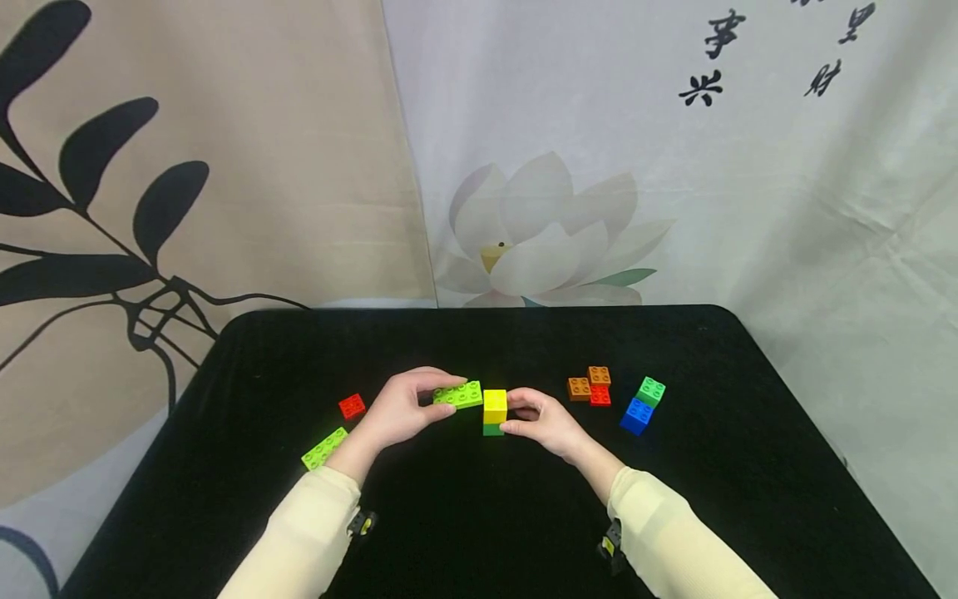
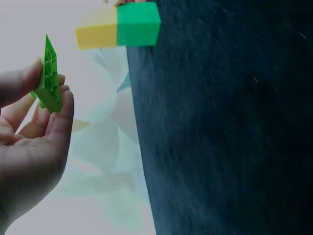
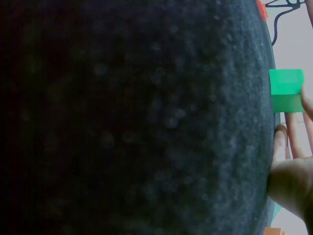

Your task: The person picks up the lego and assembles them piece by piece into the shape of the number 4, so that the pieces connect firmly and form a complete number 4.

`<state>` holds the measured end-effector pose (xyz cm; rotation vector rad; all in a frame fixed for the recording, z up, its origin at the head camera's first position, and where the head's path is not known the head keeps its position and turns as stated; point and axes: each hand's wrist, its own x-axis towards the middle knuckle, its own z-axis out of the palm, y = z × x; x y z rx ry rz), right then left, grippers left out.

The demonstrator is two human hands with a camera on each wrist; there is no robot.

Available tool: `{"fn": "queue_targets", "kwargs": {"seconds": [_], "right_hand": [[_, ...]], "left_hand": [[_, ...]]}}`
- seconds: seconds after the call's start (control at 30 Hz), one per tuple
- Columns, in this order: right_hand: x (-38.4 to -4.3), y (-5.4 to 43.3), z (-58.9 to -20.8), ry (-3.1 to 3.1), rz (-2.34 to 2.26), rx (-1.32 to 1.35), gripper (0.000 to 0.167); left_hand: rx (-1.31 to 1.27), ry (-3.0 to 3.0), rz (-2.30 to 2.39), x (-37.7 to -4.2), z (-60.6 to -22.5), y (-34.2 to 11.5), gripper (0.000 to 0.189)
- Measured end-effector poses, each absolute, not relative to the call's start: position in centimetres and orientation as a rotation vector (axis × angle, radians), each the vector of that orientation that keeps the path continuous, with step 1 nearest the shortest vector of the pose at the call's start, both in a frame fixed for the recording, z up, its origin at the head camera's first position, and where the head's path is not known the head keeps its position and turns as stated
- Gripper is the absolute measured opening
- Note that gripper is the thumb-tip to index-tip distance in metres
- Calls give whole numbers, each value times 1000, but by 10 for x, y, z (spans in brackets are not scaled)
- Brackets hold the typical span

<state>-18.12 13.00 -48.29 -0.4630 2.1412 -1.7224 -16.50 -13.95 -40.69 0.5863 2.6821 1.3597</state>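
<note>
My left hand (image 1: 400, 409) pinches a thin lime-green toy building brick (image 1: 461, 394) between thumb and fingers. In the left wrist view, the hollow underside of that lime brick (image 2: 50, 73) shows. Just to its right, my right hand (image 1: 552, 426) grips a yellow brick (image 1: 495, 405) joined on top of a green brick (image 1: 493, 430). A small gap separates the lime brick from this stack. The left wrist view shows the yellow brick (image 2: 98, 32) and green brick (image 2: 139, 24) side-on; the right wrist view shows mainly the green brick (image 3: 286, 91) by the thumb.
On the black table (image 1: 464, 532), a red brick (image 1: 352, 406) and another lime brick (image 1: 325, 449) lie by the left forearm. Right of the hands are two orange bricks (image 1: 579, 388) with a red brick (image 1: 599, 395), and a green brick (image 1: 651, 391) against a blue brick (image 1: 637, 415).
</note>
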Motion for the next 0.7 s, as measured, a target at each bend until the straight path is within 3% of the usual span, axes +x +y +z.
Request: {"fn": "queue_targets", "kwargs": {"seconds": [0.7], "right_hand": [[-182, 132, -483, 2111, -1726, -494, 43]], "left_hand": [[616, 2652, 1342, -178, -414, -107, 36]]}}
